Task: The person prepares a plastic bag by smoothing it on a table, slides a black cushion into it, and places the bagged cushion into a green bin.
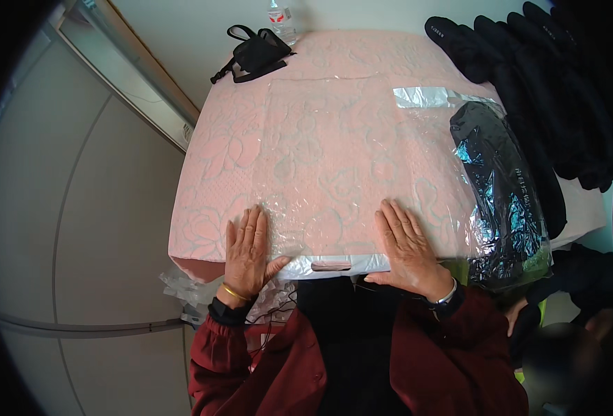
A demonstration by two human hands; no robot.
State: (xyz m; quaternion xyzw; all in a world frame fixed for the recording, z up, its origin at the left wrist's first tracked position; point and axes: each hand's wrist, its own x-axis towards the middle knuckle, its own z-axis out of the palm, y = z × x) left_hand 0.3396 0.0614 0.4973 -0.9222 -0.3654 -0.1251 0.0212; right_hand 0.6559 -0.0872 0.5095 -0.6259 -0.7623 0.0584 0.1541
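both hands (247, 249) (410, 249) flat, no grip, on seemingly empty clear bag (327, 173)

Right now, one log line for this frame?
left hand: flat, palm down on clear plastic bag | right hand: flat on same bag | bag on pink table cover | bagged dark slipper at right
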